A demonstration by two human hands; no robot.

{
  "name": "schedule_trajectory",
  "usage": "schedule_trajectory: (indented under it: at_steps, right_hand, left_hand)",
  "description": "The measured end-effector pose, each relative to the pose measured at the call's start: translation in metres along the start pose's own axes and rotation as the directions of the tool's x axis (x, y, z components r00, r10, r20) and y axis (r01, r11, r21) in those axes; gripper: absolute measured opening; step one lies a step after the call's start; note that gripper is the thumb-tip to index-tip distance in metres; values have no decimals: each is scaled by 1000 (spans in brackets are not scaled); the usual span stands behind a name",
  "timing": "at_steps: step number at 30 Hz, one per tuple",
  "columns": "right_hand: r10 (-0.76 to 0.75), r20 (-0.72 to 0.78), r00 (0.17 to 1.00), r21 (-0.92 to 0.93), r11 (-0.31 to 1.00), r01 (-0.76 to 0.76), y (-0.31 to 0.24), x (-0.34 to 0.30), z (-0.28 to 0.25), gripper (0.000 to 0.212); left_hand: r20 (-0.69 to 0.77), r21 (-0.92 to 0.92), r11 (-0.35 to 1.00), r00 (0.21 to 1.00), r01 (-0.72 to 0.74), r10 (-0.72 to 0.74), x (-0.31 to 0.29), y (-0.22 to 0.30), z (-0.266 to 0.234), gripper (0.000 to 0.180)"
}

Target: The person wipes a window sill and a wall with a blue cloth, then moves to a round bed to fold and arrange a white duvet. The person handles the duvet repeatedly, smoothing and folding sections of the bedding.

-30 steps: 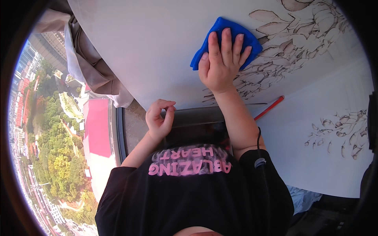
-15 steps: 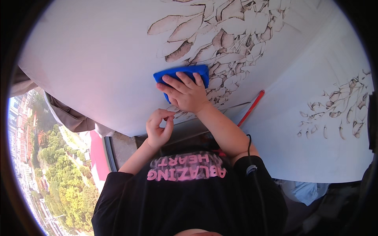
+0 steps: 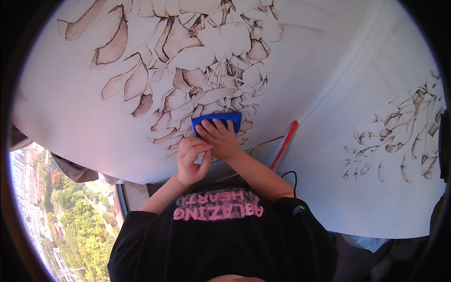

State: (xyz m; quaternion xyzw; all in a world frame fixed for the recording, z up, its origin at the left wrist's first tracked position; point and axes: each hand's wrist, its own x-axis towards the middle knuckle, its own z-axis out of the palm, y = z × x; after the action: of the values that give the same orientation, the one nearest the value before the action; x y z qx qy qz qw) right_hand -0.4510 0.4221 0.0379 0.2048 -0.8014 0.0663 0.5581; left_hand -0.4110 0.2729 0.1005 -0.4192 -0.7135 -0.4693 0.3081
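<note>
My right hand (image 3: 220, 137) lies with its fingers over a blue pad (image 3: 217, 117), perhaps a folded cloth, and presses it against a white sheet (image 3: 117, 155). Brown and pale leaf shapes are drawn across that sheet, and the pad sits over the lower part of the leaf drawing (image 3: 181, 80). Right beside it, my left hand (image 3: 191, 162) is closed in a pinch, thumb to forefinger. Whatever is between those fingertips, if anything, is too small to make out. The left fingers overlap the edge of the right hand in this view.
A red stick (image 3: 284, 144) leans near my right forearm, with a thin black cable (image 3: 295, 181) beside the elbow. On the right, another white surface (image 3: 338, 202) carries a smaller leaf drawing (image 3: 399, 127). Grey-brown fabric (image 3: 70, 167) hangs at the left by a window onto trees (image 3: 77, 211).
My view has shifted, so the leaf drawing sits further left and lower. The blue pad under my right hand has slid rightward across the drawing. My left hand is now closer to the right.
</note>
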Motion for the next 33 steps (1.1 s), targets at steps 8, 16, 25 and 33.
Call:
schedule_trajectory:
  at_steps: [8, 16, 25, 33]
  right_hand:
    - [231, -206, 951, -18, 971, -239, 127, 71, -60, 55]
    - [461, -139, 877, 156, 884, -440, 116, -63, -28, 60]
    - [306, -209, 929, 28, 951, -307, 201, 54, -88, 49]
    - [580, -140, 802, 138, 814, -564, 157, -80, -34, 60]
  left_hand:
    - [34, 56, 997, 998, -47, 45, 25, 15, 52, 28]
    - [81, 86, 996, 996, -40, 33, 37, 30, 100, 32]
    - [125, 125, 991, 992, -42, 27, 44, 43, 121, 31]
    - [211, 159, 987, 975, 28, -62, 39, 45, 136, 30]
